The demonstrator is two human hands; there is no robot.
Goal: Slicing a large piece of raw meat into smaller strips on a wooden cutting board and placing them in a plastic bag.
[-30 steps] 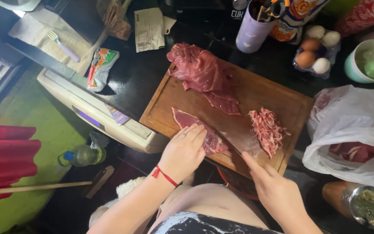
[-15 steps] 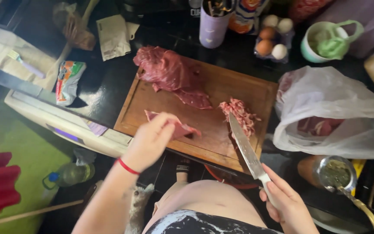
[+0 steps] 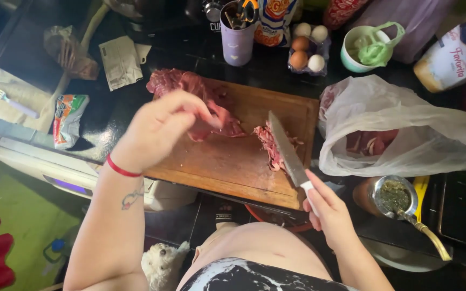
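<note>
Bare wood shows across the near-left half of the cutting board (image 3: 227,161), whose near edge overhangs the dark table (image 3: 109,121); its far edge is crowded by a purple cup (image 3: 237,40) and an egg carton (image 3: 306,46), and its right edge nearly meets a clear plastic bag (image 3: 405,129). Above the board's left part the left hand (image 3: 160,129) hangs raised, wrist bent, its fingers (image 3: 200,110) pinched closed on a strip of raw meat (image 3: 217,121) lifted off the wood. At the board's near-right corner the right hand (image 3: 327,207) has its fingers wrapped around the white handle of a knife (image 3: 287,151), the blade slanting up over the board beside one pile of cut meat (image 3: 271,145). One large slab of meat (image 3: 182,83) lies at the board's far-left corner. Four eggs sit in the carton. A white dog (image 3: 163,264) stands below the board's near edge.
</note>
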